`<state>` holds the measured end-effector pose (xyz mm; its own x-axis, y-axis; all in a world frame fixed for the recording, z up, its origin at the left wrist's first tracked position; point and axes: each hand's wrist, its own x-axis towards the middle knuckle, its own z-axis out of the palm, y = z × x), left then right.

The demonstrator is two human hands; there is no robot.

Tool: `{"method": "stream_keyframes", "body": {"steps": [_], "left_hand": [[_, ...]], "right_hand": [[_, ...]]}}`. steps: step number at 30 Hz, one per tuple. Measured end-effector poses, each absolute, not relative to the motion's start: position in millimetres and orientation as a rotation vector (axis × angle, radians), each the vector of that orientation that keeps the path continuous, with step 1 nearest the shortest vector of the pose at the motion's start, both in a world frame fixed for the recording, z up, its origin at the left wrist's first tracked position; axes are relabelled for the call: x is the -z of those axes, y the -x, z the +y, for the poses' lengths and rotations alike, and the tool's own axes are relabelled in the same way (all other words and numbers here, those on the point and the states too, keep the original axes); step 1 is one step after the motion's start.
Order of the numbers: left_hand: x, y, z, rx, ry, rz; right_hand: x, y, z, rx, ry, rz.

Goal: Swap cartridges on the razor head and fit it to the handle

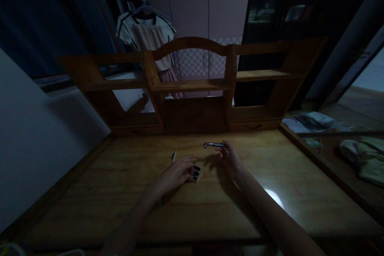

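My right hand (230, 159) is closed around one end of a slim, dark and silver pen-like tool (215, 144). Its bent, shiny tip points left, and the tool is held above the table. My left hand (180, 171) rests low over the tabletop, its fingers and thumb curled about a row of small black-ended pieces (196, 173). Their other ends are hidden by the hand. Just behind that hand, a thin white stick with a dark tip (174, 157) shows; its near end is covered.
A wooden shelf unit (192, 85) with open compartments stands along the back of the wooden table (126, 192). On the right, beyond a raised wooden edge (324, 172), lie plastic bags (318, 120) and pale cloth (367, 156). Clothes (147, 32) hang behind the shelf.
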<state>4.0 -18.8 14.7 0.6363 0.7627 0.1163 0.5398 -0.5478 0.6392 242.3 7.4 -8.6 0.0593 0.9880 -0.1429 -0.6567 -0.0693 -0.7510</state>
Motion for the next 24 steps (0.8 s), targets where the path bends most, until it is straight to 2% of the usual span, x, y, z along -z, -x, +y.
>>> {"method": "stream_keyframes", "body": {"steps": [7, 11, 17, 24], "left_hand": [[-47, 2, 11, -0.978, -1.852, 1.1], [-28, -7, 39, -1.265, -1.308, 1.036], [14, -15, 48, -1.257, -0.846, 0.842], [10, -17, 34, -1.12, -0.823, 0.72]], "right_hand": [[8, -242, 9, -1.457, 0.842, -0.597], [8, -239, 11, -1.428, 0.829, -0.694], [-3, -236, 9, -1.539, 0.817, -0.786], [-16, -227, -1, -1.565, 0.668, -1.019]]}}
